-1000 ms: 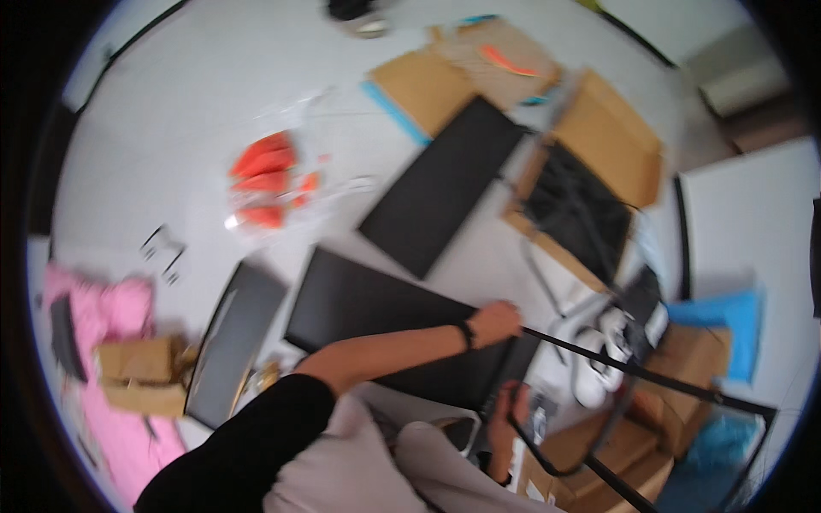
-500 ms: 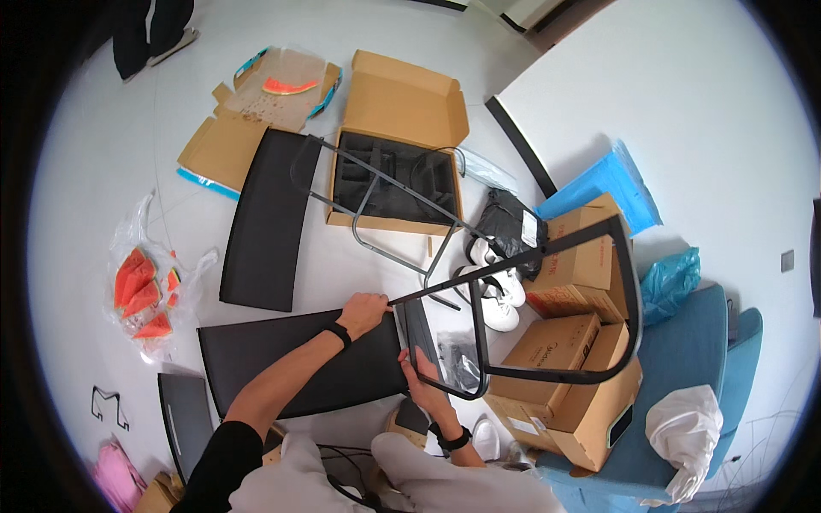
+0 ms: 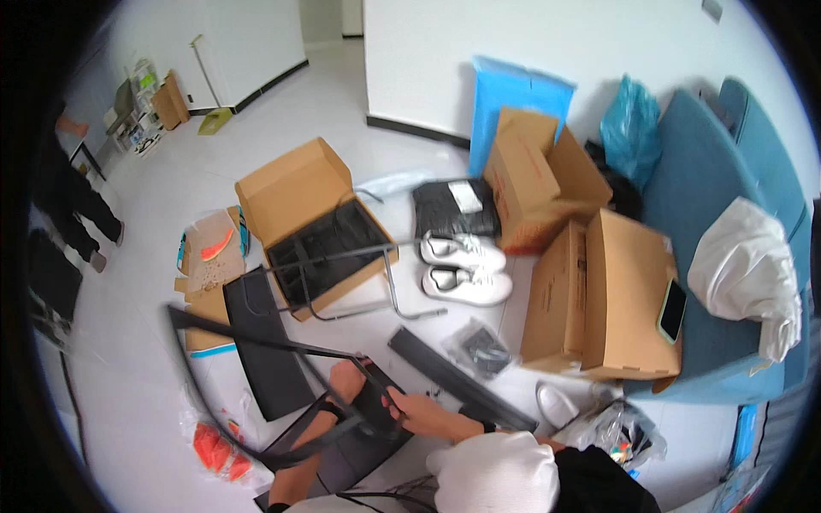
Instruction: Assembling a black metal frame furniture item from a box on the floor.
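A black tubular metal frame (image 3: 233, 333) is in my hands, swung out to the left and blurred by motion. My left hand (image 3: 346, 380) is closed around it near its inner end. My right hand (image 3: 421, 414) grips the same end, just right of the left hand. Beneath the hands lies a black panel (image 3: 376, 451), partly covered by the frame and my arm. Another black panel (image 3: 272, 376) lies farther left. Right of my hands, a long dark strip (image 3: 453, 372) rests on the floor, with a plastic bag of dark parts (image 3: 481, 346) beside it.
A grey metal frame (image 3: 342, 316) leans over an open foam-lined box (image 3: 308, 179). White shoes (image 3: 466, 285), cardboard boxes (image 3: 633, 299) and a blue sofa (image 3: 701, 188) stand right. Watermelon pieces (image 3: 218, 449) lie left. Another person (image 3: 77, 192) stands far left.
The black frame has swung from the right side over to the left, with both hands still on it. The view has turned to the right, and the other person shows more fully.
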Action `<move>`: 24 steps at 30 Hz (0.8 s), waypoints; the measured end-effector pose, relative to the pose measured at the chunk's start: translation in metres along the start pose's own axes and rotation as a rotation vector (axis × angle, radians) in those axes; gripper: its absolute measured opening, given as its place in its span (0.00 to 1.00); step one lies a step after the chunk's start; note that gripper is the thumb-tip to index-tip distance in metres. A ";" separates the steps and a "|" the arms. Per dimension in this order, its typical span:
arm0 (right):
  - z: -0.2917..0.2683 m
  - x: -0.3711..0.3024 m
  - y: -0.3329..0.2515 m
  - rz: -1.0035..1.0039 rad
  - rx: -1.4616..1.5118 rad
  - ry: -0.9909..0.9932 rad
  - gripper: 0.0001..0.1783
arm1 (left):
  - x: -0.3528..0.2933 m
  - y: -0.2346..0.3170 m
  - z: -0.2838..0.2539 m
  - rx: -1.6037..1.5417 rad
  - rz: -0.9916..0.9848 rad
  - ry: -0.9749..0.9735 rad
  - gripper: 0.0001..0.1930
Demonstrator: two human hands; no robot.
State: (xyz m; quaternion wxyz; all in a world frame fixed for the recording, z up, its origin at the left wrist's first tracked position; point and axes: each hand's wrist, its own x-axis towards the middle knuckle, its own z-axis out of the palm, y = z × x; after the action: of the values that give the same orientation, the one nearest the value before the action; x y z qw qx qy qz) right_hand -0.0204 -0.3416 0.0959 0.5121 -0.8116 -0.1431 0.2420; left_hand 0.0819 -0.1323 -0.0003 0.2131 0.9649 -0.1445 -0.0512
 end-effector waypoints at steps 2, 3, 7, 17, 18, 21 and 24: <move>0.001 -0.004 -0.017 -0.063 -0.014 0.012 0.20 | -0.002 -0.018 0.000 0.001 0.096 0.074 0.10; -0.001 -0.007 -0.025 -0.099 0.005 0.001 0.20 | 0.000 -0.007 -0.015 -0.044 0.099 0.071 0.09; 0.013 -0.020 -0.034 -0.181 0.354 -0.149 0.21 | -0.010 0.033 -0.071 -0.156 0.136 0.173 0.06; 0.003 -0.040 -0.054 -0.483 0.737 -0.803 0.23 | -0.045 0.103 -0.136 -0.136 0.217 0.303 0.03; 0.004 -0.040 -0.058 -0.576 0.755 -0.841 0.23 | -0.051 0.111 -0.144 -0.114 0.167 0.292 0.04; -0.007 -0.032 -0.061 -0.522 0.630 -1.031 0.25 | -0.054 0.120 -0.152 -0.127 0.095 0.293 0.03; -0.018 -0.030 -0.061 -0.470 0.608 -1.082 0.24 | -0.051 0.125 -0.161 -0.138 0.064 0.345 0.03</move>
State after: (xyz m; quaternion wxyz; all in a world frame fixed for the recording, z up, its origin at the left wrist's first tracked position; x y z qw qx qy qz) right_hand -0.0354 -0.3429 0.1648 0.6136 -0.3420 -0.4787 0.5267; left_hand 0.0273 -0.1611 0.2003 0.3020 0.9373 -0.1327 0.1121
